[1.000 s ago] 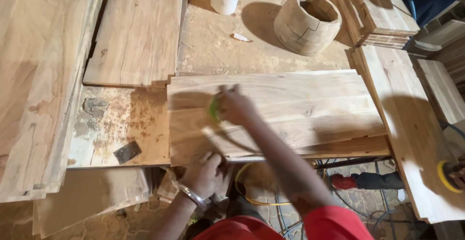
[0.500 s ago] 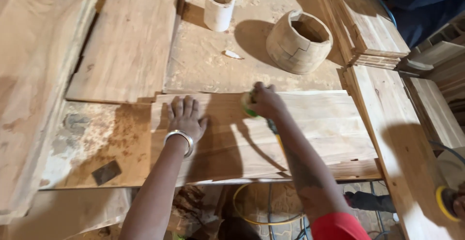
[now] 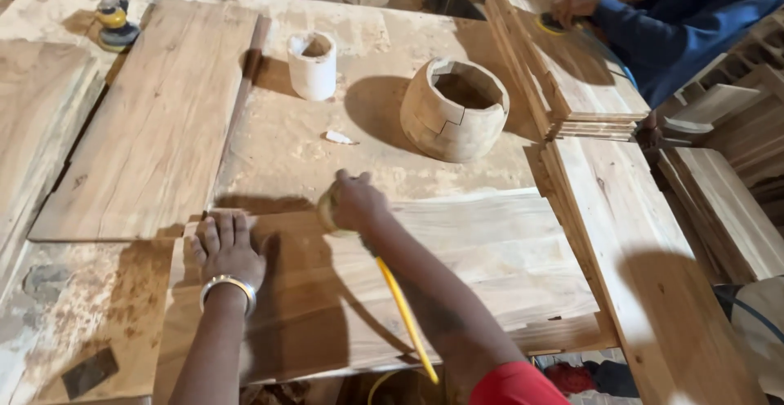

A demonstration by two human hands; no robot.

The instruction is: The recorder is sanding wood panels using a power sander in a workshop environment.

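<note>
On a dusty table [image 3: 278,152], a wide wooden panel [image 3: 490,258] lies flat; the left hand [image 3: 227,250] presses it with fingers spread open. The right hand [image 3: 353,202] is clenched around a small sander [image 3: 328,211] at the panel's far edge. The panel looks stiff and heavy, best gripped by its long edges.

A white cup [image 3: 312,64] stands near a segmented wooden bowl [image 3: 454,109].

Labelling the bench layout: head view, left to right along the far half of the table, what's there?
Yellow sander → long plank → white cylinder → wooden ring → plank stack, where another person's hand works.
</note>
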